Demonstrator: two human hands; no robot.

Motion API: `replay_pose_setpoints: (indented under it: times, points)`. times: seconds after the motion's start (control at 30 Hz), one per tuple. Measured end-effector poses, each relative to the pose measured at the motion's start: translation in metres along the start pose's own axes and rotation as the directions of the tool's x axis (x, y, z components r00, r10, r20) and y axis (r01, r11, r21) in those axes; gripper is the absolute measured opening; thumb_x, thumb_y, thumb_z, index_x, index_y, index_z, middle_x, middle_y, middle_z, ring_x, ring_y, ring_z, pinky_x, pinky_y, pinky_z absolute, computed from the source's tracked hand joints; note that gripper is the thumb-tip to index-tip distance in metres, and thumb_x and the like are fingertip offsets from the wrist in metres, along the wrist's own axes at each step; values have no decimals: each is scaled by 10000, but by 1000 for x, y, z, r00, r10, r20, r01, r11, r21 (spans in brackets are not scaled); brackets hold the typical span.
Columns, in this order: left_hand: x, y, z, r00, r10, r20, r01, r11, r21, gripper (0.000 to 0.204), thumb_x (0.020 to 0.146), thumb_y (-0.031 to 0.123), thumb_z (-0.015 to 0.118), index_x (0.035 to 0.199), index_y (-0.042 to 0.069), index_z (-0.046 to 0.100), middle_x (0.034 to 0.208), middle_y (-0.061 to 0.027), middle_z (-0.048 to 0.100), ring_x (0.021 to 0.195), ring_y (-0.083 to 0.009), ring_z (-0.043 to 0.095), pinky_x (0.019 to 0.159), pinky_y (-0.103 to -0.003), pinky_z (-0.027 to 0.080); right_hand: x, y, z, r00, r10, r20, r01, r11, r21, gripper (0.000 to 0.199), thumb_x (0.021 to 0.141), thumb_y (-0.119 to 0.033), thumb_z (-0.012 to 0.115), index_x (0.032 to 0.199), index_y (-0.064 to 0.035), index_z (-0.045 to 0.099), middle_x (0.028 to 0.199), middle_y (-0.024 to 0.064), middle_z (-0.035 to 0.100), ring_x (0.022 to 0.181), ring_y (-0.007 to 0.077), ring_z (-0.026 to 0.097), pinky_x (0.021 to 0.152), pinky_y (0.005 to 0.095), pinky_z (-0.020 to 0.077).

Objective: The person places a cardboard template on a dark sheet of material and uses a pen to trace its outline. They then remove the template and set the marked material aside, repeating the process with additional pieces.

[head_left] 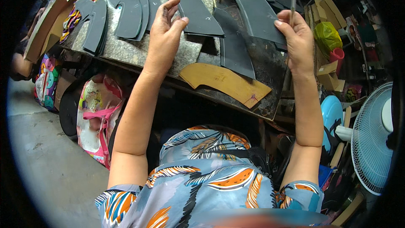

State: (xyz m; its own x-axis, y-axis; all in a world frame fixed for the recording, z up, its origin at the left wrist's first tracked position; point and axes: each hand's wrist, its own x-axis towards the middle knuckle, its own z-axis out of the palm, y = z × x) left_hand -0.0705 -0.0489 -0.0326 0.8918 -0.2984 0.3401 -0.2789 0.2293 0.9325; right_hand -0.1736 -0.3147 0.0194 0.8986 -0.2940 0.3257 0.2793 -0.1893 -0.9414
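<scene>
My left hand is raised above the table, fingers loosely curved and apart from the thumb, with nothing visible in it. A dark grey curved cut piece lies just beyond it. My right hand is closed around a thin pen-like stick, which points up. Near that hand lies a long dark grey panel with a pale line along its edge. Another dark piece lies between the hands. By the table's front edge rests a yellow-brown curved template with a small handwritten mark.
Several stacked grey pieces cover the left of the worktable. A speckled grey mat lies under them. Patterned bags hang at the left front. A white fan and cardboard boxes stand to the right.
</scene>
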Motion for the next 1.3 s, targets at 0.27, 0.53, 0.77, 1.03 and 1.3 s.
replay_pose_setpoints:
  times: [0.27, 0.53, 0.77, 1.03, 1.3]
  points:
    - [2, -3, -1, 983, 174, 55, -182, 933, 310, 592, 800, 48, 591, 1376, -7, 467, 1478, -254, 394, 1418, -357, 361, 1164, -401, 302, 24, 31, 90, 986, 2, 169, 20, 991, -131, 185, 915, -131, 675, 1050, -4, 669, 819, -9, 634, 739, 53, 560, 670, 228, 462]
    - [-2, 5, 1, 989, 76, 131, -134, 841, 524, 533, 838, 61, 653, 1356, 22, 536, 1504, -195, 393, 1399, -303, 403, 1165, -388, 324, -14, -17, 37, 918, 277, 283, 135, 452, -882, 394, 881, -393, 690, 1095, -66, 637, 844, 156, 706, 829, 362, 693, 726, 438, 527]
    - [-4, 8, 8, 985, 80, 155, -159, 779, 606, 506, 822, 139, 757, 1301, 101, 600, 1488, -160, 440, 1380, -312, 433, 1136, -397, 361, -55, -11, 34, 906, 361, 221, -28, 571, -820, 452, 817, -267, 775, 1177, -116, 546, 801, 138, 667, 790, 332, 687, 726, 422, 517]
    - [-5, 4, 2, 982, 104, 157, -176, 801, 572, 379, 858, 18, 644, 1231, 80, 639, 1454, -163, 474, 1371, -315, 446, 1138, -377, 348, -47, -7, 26, 953, 249, 173, -181, 924, -337, 342, 843, 54, 640, 1147, -65, 541, 737, -30, 515, 674, 47, 483, 625, 205, 391]
    - [4, -9, -4, 998, 41, -41, -34, 985, 170, 505, 965, 113, 575, 1414, -37, 398, 1466, -199, 412, 1414, -284, 355, 1161, -371, 309, -23, -60, 35, 975, -117, 188, 166, 948, -271, 336, 851, 6, 648, 1172, -32, 557, 758, -34, 537, 664, 19, 480, 586, 172, 359]
